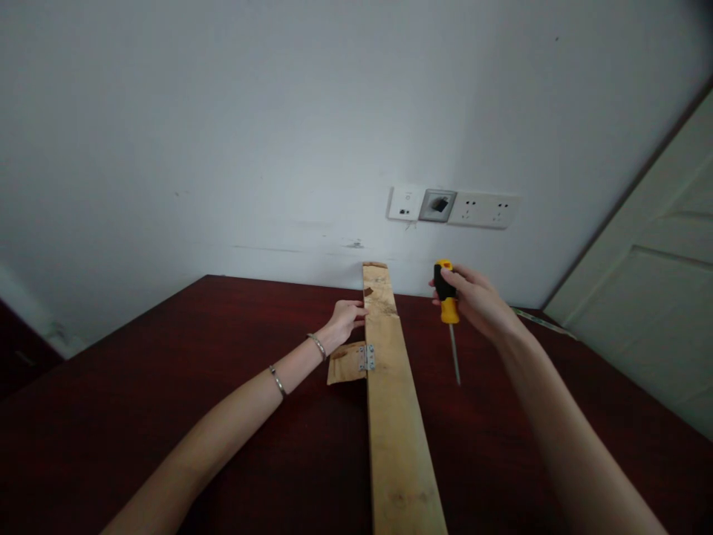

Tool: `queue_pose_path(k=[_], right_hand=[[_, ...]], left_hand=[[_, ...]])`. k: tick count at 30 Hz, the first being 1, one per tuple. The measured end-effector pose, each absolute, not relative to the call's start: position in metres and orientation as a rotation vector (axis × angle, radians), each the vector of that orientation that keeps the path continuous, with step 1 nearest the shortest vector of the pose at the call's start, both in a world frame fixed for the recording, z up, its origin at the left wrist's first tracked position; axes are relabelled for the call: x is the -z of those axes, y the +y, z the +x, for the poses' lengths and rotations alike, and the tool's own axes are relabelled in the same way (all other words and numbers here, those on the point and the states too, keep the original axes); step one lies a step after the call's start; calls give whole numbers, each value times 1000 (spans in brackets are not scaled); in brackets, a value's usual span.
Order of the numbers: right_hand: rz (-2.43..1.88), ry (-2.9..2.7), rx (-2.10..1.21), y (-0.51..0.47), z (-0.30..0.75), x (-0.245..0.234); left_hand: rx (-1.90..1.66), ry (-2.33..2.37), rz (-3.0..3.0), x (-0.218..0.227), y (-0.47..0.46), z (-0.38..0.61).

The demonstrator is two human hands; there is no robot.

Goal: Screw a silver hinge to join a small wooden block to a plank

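A long pale wooden plank (396, 416) lies on the dark red table (167, 386), running from the near edge toward the wall. A small wooden piece (345, 362) sits at its left side, joined to it by a metal hinge (366, 357). My left hand (346, 319) rests against the plank's left edge just beyond the hinge, fingers curled onto the wood. My right hand (473, 301) is to the right of the plank, closed round the yellow and black handle of a screwdriver (447, 305), whose shaft points down toward the table.
A white wall stands behind the table with a row of sockets and switches (452, 206). A pale door (651, 282) is at the right. A thin strip (543, 319) lies at the table's far right edge.
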State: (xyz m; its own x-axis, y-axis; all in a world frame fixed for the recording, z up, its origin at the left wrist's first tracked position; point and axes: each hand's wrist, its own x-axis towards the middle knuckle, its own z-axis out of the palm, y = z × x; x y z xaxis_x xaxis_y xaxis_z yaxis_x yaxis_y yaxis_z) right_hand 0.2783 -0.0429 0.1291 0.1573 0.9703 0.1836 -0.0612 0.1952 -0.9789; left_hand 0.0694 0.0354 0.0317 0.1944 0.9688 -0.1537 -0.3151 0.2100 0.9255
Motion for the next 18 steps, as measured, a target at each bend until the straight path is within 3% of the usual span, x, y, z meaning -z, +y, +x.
queue_pose_path(k=[18], right_hand=[[-646, -1473, -755, -79, 225, -154]], left_hand=[[-1061, 869, 843, -35, 44, 65]])
